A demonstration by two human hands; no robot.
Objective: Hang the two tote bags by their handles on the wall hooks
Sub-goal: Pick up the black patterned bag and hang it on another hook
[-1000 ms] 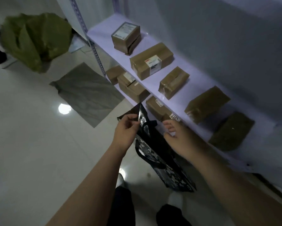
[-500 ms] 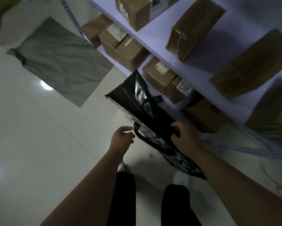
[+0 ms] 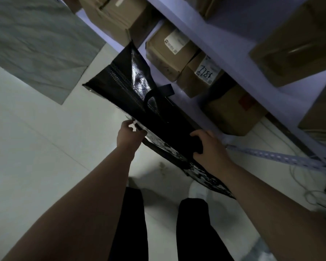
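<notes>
A shiny black tote bag (image 3: 132, 81) with a zip along its top and a black-and-white pattern on its near side hangs in front of me, beside the shelves. My left hand (image 3: 129, 135) pinches the bag's near top edge. My right hand (image 3: 208, 147) is closed around the bag's top edge farther right. One black handle (image 3: 159, 91) loops up on the far side; another hangs down the near side under my hands. No second bag and no wall hooks are in sight.
A white shelf rack (image 3: 233, 40) with several brown cardboard boxes (image 3: 170, 51) fills the upper right. A grey sheet (image 3: 35, 40) lies on the pale floor at upper left. A perforated metal rail (image 3: 282, 157) and loose cables (image 3: 313, 191) lie at right. My legs stand below.
The view has tilted down and closer to the lower shelf. My left hand has closed on the bag's near edge, and my right hand has tightened its hold.
</notes>
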